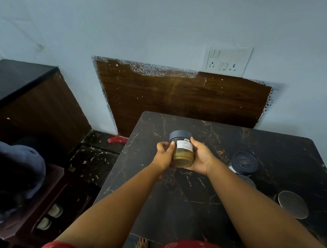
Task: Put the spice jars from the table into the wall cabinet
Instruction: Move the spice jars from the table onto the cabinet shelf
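Note:
A clear spice jar (pixel 183 152) with a dark lid, a white label and yellowish-brown powder is held above the dark marble table (pixel 192 193). My left hand (pixel 164 155) grips its left side, thumb on the front. My right hand (pixel 202 158) cups its right side and bottom. Three more jars stand on the table to the right: a dark-lidded jar (pixel 244 163), a grey-lidded jar (pixel 248 181) partly hidden behind my right forearm, and another grey-lidded jar (pixel 292 204). No wall cabinet is in view.
A dark wooden cabinet (pixel 31 99) stands at the left against the wall. A brown wood panel (pixel 180 98) and a switchboard (pixel 228 59) are on the wall behind the table. Dark cloth (pixel 8 171) lies over a low rack holding shoes (pixel 49 216). A red scrap (pixel 117 139) lies on the floor.

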Demonstrator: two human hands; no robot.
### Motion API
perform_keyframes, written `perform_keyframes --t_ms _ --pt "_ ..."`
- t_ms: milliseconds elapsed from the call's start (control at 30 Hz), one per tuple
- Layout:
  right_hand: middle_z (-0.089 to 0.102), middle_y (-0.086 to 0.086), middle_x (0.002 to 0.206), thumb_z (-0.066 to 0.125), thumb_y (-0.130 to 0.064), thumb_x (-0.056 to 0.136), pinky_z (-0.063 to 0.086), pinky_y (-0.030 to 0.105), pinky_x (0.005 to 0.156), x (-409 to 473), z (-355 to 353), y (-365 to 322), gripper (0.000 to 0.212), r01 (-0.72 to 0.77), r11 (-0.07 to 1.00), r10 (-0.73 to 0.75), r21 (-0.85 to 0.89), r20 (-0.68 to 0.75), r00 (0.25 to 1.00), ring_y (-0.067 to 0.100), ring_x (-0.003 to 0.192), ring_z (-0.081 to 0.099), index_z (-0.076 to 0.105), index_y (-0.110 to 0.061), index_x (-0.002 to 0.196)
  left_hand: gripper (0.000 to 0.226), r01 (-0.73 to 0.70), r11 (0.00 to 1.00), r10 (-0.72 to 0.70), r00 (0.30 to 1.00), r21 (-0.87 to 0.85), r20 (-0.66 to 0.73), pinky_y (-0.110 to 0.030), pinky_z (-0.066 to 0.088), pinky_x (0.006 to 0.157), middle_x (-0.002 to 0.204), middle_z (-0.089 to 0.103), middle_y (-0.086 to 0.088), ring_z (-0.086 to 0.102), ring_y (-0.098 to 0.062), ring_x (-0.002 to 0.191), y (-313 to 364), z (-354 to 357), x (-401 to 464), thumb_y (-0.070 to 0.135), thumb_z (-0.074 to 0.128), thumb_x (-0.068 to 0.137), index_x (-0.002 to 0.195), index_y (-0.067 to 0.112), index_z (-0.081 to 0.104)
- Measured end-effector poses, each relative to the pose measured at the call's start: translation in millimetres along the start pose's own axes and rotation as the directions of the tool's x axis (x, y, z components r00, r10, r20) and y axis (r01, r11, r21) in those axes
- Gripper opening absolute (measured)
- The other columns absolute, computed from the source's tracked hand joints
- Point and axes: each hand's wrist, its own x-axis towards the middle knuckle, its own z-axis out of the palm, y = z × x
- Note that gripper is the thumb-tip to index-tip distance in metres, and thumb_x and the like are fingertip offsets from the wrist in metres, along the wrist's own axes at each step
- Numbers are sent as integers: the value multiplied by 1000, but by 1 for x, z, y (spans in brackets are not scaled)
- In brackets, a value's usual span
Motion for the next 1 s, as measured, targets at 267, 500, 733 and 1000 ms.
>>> perform_keyframes --t_ms 267,500,733,1000 --pt "59 22 125 41 -36 102 55 51 80 3 3 -4 46 113 991 -110 71 -36 993 39 109 61 47 -6 137 95 -106 991 96 988 84 123 -40 48 102 142 39 -10 51 -26 122 0 -4 0 35 76 81 146 34 7" --pt "59 20 126 47 -36 99 56 47 80 0 3 -6 47 130 988 -126 84 -45 991 36 110 62 45 -9 138 91 -129 988 118 985 84 123 -40 45 104 145 36 -9 48 -25 125 6 -6 -2 34 74 82 148 31 11" --pt "60 18 125 58 -31 95 58 42 75 -7 5 -14 46 204 978 -204 36 -3 979 34 108 63 48 -10 135 95 -149 964 145 989 220 33 -41 43 106 140 26 -5 43 -27 126 14 -2 -3 46 78 75 149 28 21" --pt "51 10 137 87 -8 62 42 44 107 -7 15 -31 101 390 845 -422 -366 -6 907 26 123 51 29 -18 145 80 -200 976 196 979 88 47 -28 45 91 135 47 -10 51 -17 111 48 2 -5 14 75 81 146 15 29"
